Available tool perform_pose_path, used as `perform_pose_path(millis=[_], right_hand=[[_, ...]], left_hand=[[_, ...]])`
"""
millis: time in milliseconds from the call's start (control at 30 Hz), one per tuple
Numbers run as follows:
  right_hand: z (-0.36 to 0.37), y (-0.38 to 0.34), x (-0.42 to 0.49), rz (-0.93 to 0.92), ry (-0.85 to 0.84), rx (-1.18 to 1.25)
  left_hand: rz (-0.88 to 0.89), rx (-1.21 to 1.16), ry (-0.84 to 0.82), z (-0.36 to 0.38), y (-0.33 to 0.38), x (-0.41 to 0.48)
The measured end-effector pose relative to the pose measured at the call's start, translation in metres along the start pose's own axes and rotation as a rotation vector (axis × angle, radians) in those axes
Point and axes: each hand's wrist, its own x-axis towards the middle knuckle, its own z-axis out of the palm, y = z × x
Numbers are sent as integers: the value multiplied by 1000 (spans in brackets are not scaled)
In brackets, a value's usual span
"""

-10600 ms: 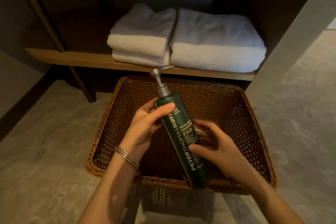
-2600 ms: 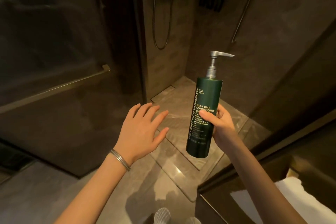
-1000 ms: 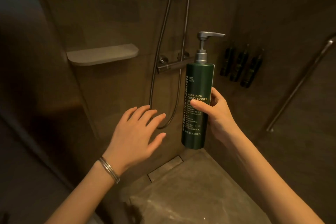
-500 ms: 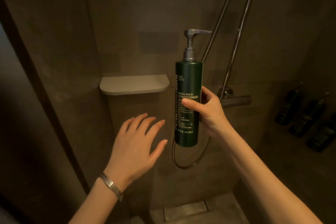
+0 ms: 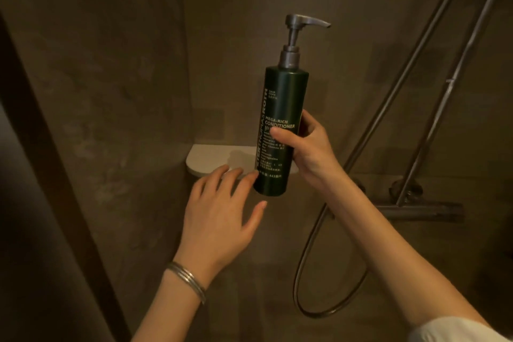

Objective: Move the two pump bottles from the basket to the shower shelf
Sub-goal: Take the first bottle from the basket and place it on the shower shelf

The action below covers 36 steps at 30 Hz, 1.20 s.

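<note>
My right hand (image 5: 308, 151) grips a dark green conditioner pump bottle (image 5: 281, 119) with a grey pump head, held upright. The bottle hangs in front of the pale corner shower shelf (image 5: 211, 159) and covers the shelf's right part. My left hand (image 5: 222, 219) is spread open just below the shelf's front edge, its fingertips close to the bottle's base, holding nothing. The basket and a second pump bottle are out of view.
Dark stone-look walls meet in a corner behind the shelf. A metal shower rail (image 5: 455, 69) and a mixer bar (image 5: 416, 209) stand to the right, with a hose loop (image 5: 313, 280) hanging below. A dark door frame (image 5: 41, 147) runs down the left.
The view has moved closer to the shelf. The bottle in my right hand now overlaps the shelf's right end, and my left hand has risen to the shelf's front edge.
</note>
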Motion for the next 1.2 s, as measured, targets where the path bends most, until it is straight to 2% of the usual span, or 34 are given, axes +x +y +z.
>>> perform_pose_path(millis=[367, 567, 900, 1067, 1200], right_hand=[[49, 24, 80, 60, -180, 68], [67, 45, 101, 94, -210, 100], [66, 51, 129, 45, -436, -100], [67, 46, 127, -92, -365, -322], [71, 52, 117, -296, -170, -591]], left_hand=[[-159, 192, -23, -7, -27, 0], [-202, 218, -52, 0, -33, 0], [-188, 195, -53, 10, -40, 6], [-169, 192, -67, 14, -41, 9], [-154, 184, -92, 15, -40, 10]])
